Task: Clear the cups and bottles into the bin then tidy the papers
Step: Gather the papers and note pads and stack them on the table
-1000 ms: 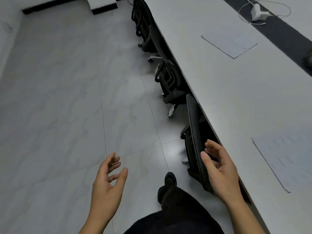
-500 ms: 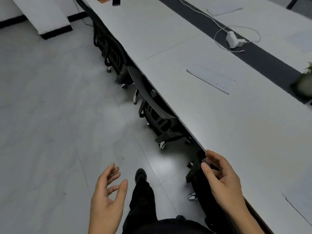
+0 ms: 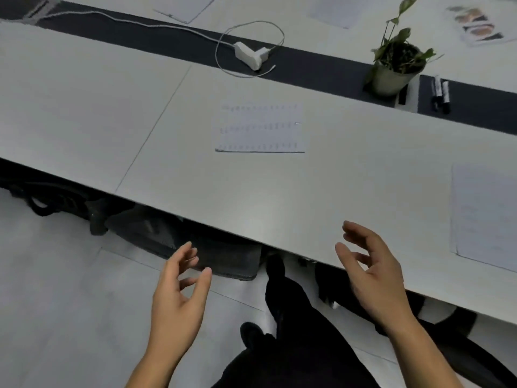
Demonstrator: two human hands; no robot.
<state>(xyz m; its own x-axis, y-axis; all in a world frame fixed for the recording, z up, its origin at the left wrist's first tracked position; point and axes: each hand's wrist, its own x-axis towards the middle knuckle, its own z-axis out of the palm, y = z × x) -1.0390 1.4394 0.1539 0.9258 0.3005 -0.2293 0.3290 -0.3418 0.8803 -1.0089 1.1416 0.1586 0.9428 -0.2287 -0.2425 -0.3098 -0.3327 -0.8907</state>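
The left hand (image 3: 179,298) hangs over the pale tiled floor (image 3: 56,303), palm turned inward, fingers loosely spread and slightly bent, gripping nothing. The right hand (image 3: 372,278) is well apart from it, raised over the near edge of the white table (image 3: 251,208), its fingers relaxed and holding nothing either. Between the two forearms are the person's dark trousers (image 3: 296,348), with a dark shoe (image 3: 275,264) pointing toward the table edge.

A dark office chair (image 3: 201,247) is tucked under the table just beyond the left hand, and another dark chair (image 3: 56,200) sits farther left under the same edge.

On the tabletop, a white sheet (image 3: 486,217) lies flat near the right hand, running off toward the right border of the view. Farther in, near the middle of the table, a printed sheet (image 3: 260,128) with rows of small text lies flat and square to the edge, apart from everything else.

Beyond it a dark strip (image 3: 321,71) runs the length of the table. On the strip lie a white power adapter (image 3: 249,55) with its thin cable looped around it, a potted plant (image 3: 397,65) in a pale pot, and just right of the pot two dark markers (image 3: 442,93).

Past the strip, on the far tabletop, lie more papers: one sheet (image 3: 184,7) at the upper left, one (image 3: 335,9) near the top centre, and a sheet with colour pictures (image 3: 475,26) at the upper right.
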